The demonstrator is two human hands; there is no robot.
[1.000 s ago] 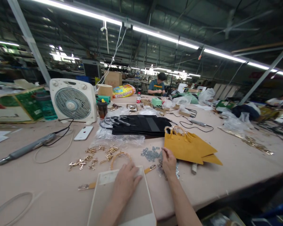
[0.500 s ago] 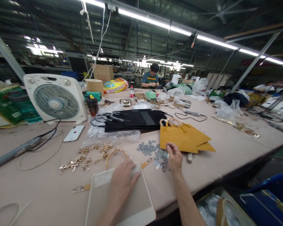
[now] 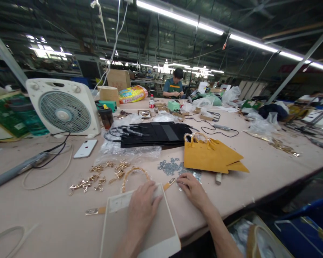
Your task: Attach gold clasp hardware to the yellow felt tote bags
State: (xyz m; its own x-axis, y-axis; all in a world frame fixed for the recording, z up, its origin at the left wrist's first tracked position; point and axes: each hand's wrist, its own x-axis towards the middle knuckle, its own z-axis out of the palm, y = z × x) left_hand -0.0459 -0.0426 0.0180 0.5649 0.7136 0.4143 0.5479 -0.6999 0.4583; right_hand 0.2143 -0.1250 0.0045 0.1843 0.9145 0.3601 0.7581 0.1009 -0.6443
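My left hand (image 3: pixel 144 204) lies over the upper part of a beige bag panel (image 3: pixel 156 238) with pale edges, its fingers slightly bent and resting on the surface. A yellow-brown strap tab with a metal fitting (image 3: pixel 92 211) sticks out on the left, and a second tab (image 3: pixel 169 184) on the right. Behind the panel's top edge arches a wrapped yellow handle (image 3: pixel 136 170). My right hand (image 3: pixel 192 190) is just right of the second tab, thumb and fingertips pinched together; anything between them is too small to name. Small grey metal plates (image 3: pixel 169 167) lie scattered beyond it.
Gold-coloured fittings (image 3: pixel 82 186) are strewn left of the handle. Farther back lie black bag pieces (image 3: pixel 156 134) on plastic wrap and yellow bags (image 3: pixel 204 156). A phone (image 3: pixel 85 148), a fan (image 3: pixel 63 107) and a corded tool (image 3: pixel 18 172) occupy the left. Another person (image 3: pixel 173 87) sits across the table.
My right hand has moved left and toward me, from the front of the yellow bags to beside the right strap tab. My left hand stays on the panel.
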